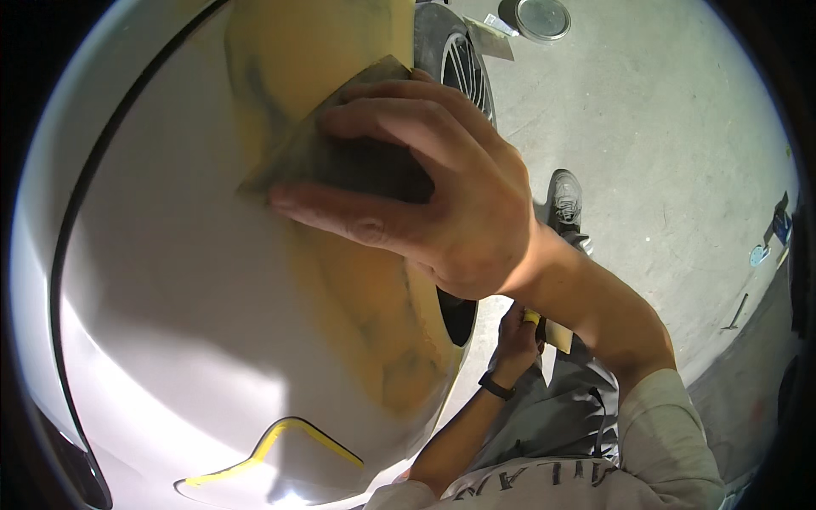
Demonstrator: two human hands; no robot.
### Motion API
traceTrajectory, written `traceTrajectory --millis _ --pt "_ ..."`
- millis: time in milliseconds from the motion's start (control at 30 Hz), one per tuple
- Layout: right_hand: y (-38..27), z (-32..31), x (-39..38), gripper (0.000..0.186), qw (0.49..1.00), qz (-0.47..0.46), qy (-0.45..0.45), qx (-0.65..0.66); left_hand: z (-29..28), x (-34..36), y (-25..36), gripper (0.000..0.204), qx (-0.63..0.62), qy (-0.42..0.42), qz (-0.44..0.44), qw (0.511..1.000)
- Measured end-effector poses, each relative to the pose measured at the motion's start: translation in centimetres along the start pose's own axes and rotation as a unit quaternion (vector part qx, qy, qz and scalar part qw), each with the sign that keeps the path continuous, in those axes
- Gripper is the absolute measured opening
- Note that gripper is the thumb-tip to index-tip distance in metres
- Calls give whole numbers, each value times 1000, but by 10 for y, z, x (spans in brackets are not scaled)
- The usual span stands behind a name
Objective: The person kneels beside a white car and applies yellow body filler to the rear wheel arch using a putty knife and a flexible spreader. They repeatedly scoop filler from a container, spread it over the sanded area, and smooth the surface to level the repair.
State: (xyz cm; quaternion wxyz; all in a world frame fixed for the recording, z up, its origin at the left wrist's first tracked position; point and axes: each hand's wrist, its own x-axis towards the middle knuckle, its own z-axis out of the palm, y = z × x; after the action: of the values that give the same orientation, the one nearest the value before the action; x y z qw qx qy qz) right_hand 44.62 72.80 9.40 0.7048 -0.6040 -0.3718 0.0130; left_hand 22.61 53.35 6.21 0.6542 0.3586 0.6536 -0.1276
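My right hand (450,178) is closed on a wide, flat, grey-brown filler spreader (370,166), thumb along one side and fingers along the other. The spreader's edge lies against the yellow filler patch (340,51) on a white car body panel (187,280). Lower down, near my lap, my left hand (514,344) grips a putty knife (557,336) with a yellow handle and a pale yellowish blade. Its fingers are partly hidden behind my right forearm. A dark band circles my left wrist.
Beside the panel is a car wheel (463,68). A round tin lid or can (542,19) and a flat plate (489,38) lie on the concrete floor (663,127). Yellow tape (272,438) edges an opening in the panel. My shoe (564,200) stands near the wheel.
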Motion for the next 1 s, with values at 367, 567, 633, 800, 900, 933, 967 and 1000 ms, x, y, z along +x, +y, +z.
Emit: traceTrajectory --millis 367,567,633,800,900,933,967,1000 --pt "-6 -15 -20 36 997 -72 14 -34 -11 6 -39 25 81 16 143 986" --pt "-20 -30 -44 42 998 -44 -23 -42 -23 6 -55 21 309 36 320 895" --pt "-24 -33 -53 42 998 -26 -35 -44 -27 6 -58 18 279 -19 244 929" --pt "-40 -35 -79 41 998 -31 -21 -58 -31 13 -74 17 288 13 307 907" --pt "-47 -35 -92 40 998 -26 -11 -55 -33 14 -83 17 275 -5 280 920" --pt "-49 -36 -96 40 998 -24 -8 -52 -34 14 -86 17 272 -10 275 922" --pt "-50 -36 -99 39 998 -27 -1 -60 -35 15 -86 18 274 -14 273 922" --pt "-52 -37 -102 39 997 -30 4 -67 -35 14 -87 18 273 -16 270 923"
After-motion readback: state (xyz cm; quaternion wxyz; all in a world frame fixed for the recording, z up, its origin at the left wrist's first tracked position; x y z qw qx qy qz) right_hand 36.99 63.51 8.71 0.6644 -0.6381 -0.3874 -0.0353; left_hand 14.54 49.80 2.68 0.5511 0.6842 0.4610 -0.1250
